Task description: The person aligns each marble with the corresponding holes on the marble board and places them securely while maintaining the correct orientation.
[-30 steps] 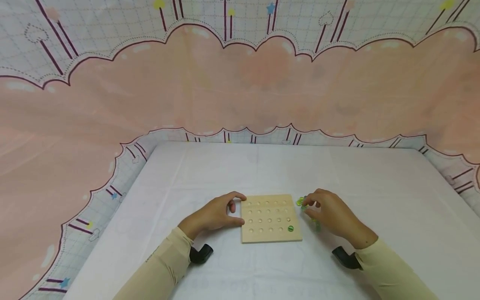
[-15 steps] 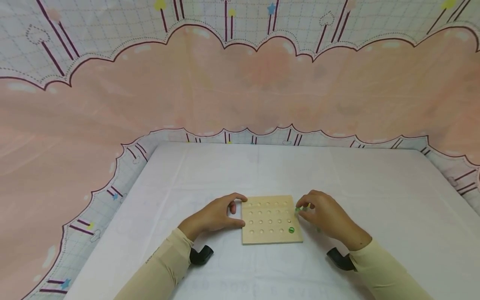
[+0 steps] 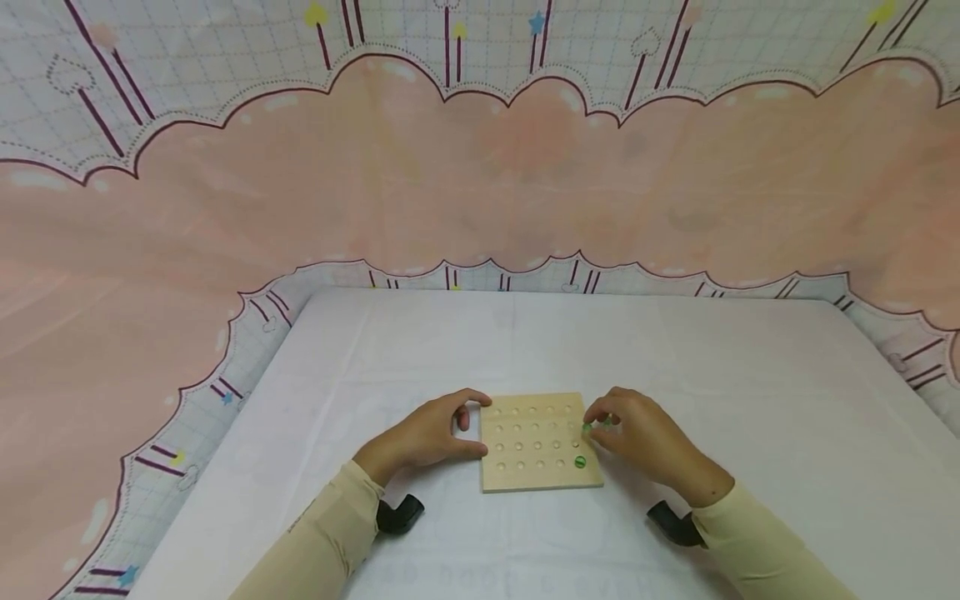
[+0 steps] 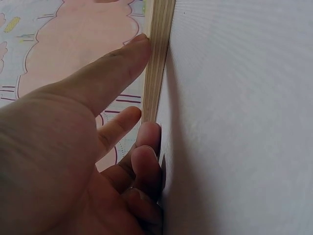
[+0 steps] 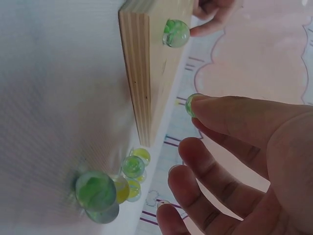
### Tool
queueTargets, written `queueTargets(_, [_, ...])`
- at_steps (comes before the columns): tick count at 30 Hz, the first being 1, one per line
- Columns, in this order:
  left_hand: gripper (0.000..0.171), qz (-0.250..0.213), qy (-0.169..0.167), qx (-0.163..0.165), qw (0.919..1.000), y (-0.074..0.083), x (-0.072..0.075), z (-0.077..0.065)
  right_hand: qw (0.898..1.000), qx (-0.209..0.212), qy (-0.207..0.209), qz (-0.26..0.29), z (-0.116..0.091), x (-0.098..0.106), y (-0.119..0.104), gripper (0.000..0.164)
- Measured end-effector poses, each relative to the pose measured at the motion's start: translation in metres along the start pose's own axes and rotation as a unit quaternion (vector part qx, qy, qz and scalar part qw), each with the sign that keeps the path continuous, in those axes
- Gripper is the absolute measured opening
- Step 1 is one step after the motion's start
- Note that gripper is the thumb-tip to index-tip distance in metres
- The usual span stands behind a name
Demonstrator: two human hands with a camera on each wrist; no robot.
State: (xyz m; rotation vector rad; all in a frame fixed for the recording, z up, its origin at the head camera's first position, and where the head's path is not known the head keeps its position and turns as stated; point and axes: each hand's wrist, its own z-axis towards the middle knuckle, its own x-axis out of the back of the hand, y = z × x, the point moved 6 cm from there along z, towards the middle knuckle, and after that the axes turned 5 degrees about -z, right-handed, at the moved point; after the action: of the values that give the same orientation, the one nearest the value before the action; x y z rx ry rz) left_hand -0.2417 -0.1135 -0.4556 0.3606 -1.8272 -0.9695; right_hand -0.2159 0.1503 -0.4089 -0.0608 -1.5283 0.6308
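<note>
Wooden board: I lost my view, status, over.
Left hand touching board, left edge. Right hand pinching green marble near right edge. Another marble seated in board. Loose marbles nearby; no obstruction seen.

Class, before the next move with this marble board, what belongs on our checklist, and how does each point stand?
1. Board flat on the table: ok.
2. Left hand touching the board's left edge: ok.
3. Right hand pinching a green marble: ok.
4. Hollow just beyond the placed marble free: ok.
5. Pinched marble seated in a hollow: not ok, held in the air.
6. Number of spare marbles: cannot tell, they overlap.
</note>
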Motion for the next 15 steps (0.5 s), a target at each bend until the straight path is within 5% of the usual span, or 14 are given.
queueTargets(15, [0.063, 0.001, 0.001, 0.000, 1.0000, -0.0001, 0.0002, -0.0004, 1.000, 0.016, -0.002, 0.003, -0.0013, -0.0039, -0.0029, 0.013])
